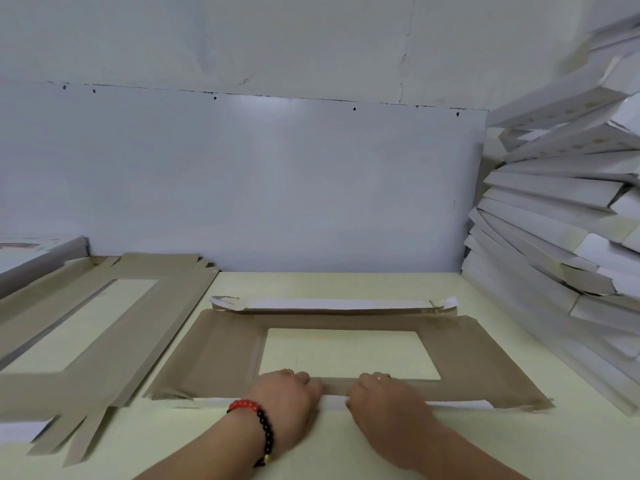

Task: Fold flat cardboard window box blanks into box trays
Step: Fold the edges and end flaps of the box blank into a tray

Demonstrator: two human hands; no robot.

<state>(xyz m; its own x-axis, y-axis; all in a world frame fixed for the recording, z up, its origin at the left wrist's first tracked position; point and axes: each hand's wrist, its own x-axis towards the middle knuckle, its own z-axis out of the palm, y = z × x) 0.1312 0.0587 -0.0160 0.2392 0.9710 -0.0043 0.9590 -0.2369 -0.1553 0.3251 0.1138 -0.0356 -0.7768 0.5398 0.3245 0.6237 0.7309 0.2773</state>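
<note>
Head view shows me the scene from above the two hands, and I go through it from left to right. Far out to the left of the left hand [285, 393], a stack of flat blanks [104, 327] lies brown side up on the pale table [346, 445], its long axis running diagonally away from me, with loose flaps fanning out at the near end. At the far left edge a white-sided pile [38, 254] sits behind it.

Directly under both hands lies the window box blank [485, 358], brown face up, its long axis running left to right across my view and its rectangular window [349, 353] just beyond the fingers. The far long flap [332, 304] is folded up and over, showing its white side. The near long flap [334, 403], also white, is lifted against the brown strip between the two hands.

My left hand, with a red and black bead bracelet [258, 424] on the wrist, grips the near edge of the blank, fingers curled over the strip below the window. My right hand [381, 396] sits just beside it, apart by a small gap, curled over the same strip in the same way. Both show a ring.

Well off to the right of the right hand, a tall leaning stack of folded white trays [561, 216] rises against the wall [277, 185].
</note>
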